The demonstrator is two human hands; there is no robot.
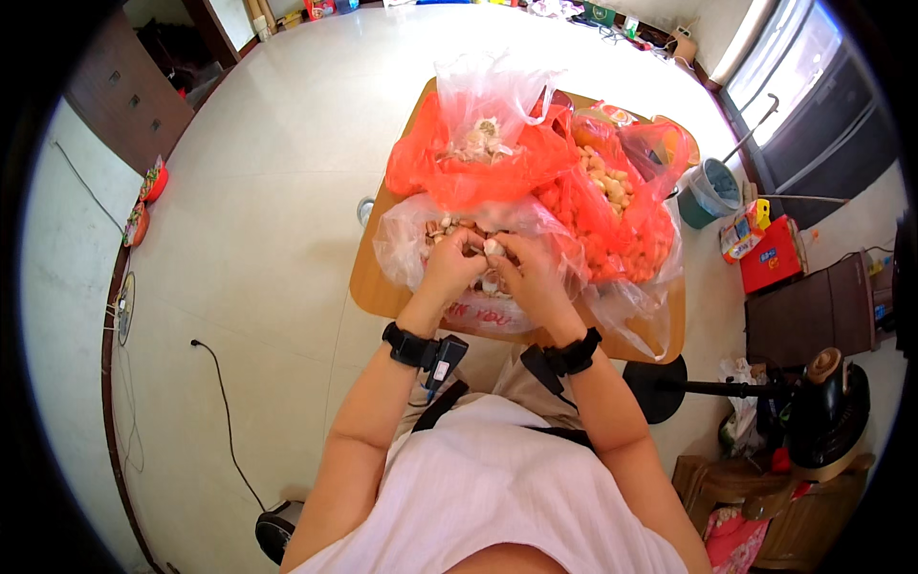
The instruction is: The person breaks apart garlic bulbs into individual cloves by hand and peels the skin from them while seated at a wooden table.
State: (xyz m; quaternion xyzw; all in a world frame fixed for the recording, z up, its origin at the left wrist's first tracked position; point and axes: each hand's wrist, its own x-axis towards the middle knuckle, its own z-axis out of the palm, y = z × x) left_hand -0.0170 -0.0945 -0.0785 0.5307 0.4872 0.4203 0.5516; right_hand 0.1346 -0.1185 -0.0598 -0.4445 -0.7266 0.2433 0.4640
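Both hands meet over a clear plastic bag [398, 240] at the near side of a small wooden table [369, 287]. A whitish piece of garlic [493, 248] is pinched between the fingertips of my left hand [457, 262] and my right hand [527, 265]. Brownish and pale pieces lie in the clear bag beneath. Behind it, a red plastic bag [416, 158] has a clear bag [470, 93] with garlic bulbs [484, 140] on top. To the right, another red bag [631, 244] holds many pale, peanut-like pieces [608, 183]. Black straps circle both wrists.
A green bucket [706, 194] with a liner stands right of the table, near a red box [773, 255]. A black fan [825, 416] and its round base [656, 387] are at the lower right. A black cable [226, 409] runs over the floor at left.
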